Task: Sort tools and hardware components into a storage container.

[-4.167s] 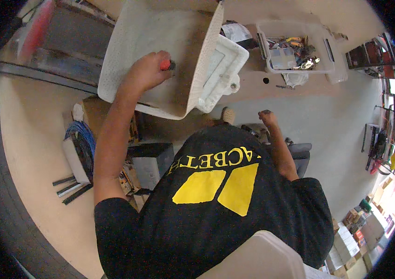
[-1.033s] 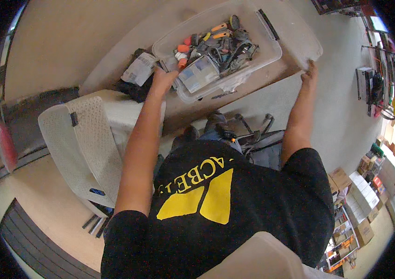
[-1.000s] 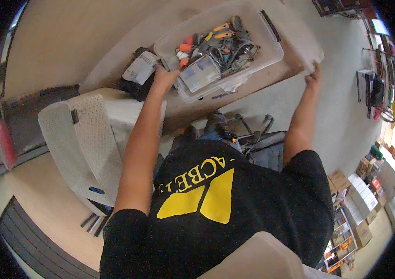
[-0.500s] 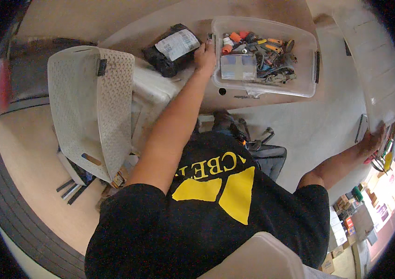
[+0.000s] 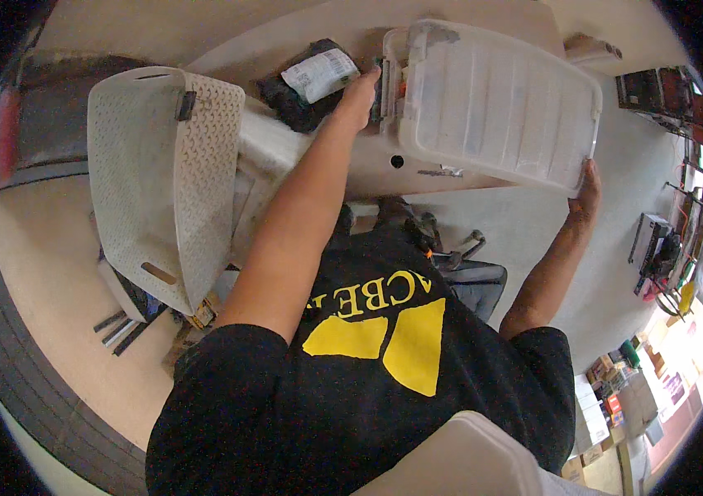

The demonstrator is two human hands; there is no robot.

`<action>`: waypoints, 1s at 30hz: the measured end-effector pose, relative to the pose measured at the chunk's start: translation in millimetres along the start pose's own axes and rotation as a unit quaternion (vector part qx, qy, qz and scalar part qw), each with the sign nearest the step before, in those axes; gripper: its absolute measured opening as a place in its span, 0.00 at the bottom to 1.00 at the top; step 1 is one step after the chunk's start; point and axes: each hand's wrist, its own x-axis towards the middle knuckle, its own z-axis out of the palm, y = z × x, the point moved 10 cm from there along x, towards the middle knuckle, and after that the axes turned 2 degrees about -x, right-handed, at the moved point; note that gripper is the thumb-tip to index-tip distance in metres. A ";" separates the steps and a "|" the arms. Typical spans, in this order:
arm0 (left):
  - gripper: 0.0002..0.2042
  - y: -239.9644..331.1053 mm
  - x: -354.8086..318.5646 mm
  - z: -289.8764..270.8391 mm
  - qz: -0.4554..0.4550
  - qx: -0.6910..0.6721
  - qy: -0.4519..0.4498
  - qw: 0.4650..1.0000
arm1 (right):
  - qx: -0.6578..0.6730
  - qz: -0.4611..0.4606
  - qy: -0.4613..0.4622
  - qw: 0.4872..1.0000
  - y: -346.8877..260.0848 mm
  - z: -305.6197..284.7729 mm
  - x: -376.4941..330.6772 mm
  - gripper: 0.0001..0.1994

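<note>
A translucent plastic lid (image 5: 500, 103) with ribs across it covers most of a clear plastic storage box (image 5: 389, 50), whose left end still shows. My right hand (image 5: 587, 194) grips the lid's near right corner. At the box's left end my left hand (image 5: 358, 101) is closed around the dark side latch (image 5: 379, 95). Whether the lid rests on the rim or hovers just above it, I cannot tell. The box's contents are mostly hidden under the lid. Left of my left hand lies a black plastic parcel (image 5: 298, 99) with a white label.
A tall white perforated basket (image 5: 211, 165) stands to the left on the brown table (image 5: 376, 174). A dark chair (image 5: 471, 285) is under the table's near side. Shelves with assorted goods (image 5: 674, 248) line the right, and boxes (image 5: 608, 372) stand at lower right.
My right hand has swung the lid from upright at the far right leftward over the box, hiding the tools inside. My left hand stays at the box's left end.
</note>
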 end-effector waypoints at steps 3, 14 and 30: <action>0.25 -0.1 10.8 -15.1 0.020 0.007 0.006 1.000 | -0.006 -0.003 -0.016 1.000 6.7 17.9 3.5 0.20; 0.23 -9.4 17.9 -33.7 -0.005 0.029 0.090 0.996 | -0.033 -0.006 -0.012 0.999 25.5 46.4 12.6 0.20; 0.28 154.4 -116.2 -57.9 0.239 0.498 0.544 0.632 | 0.155 -0.142 0.143 0.967 -25.4 -53.4 -26.0 0.25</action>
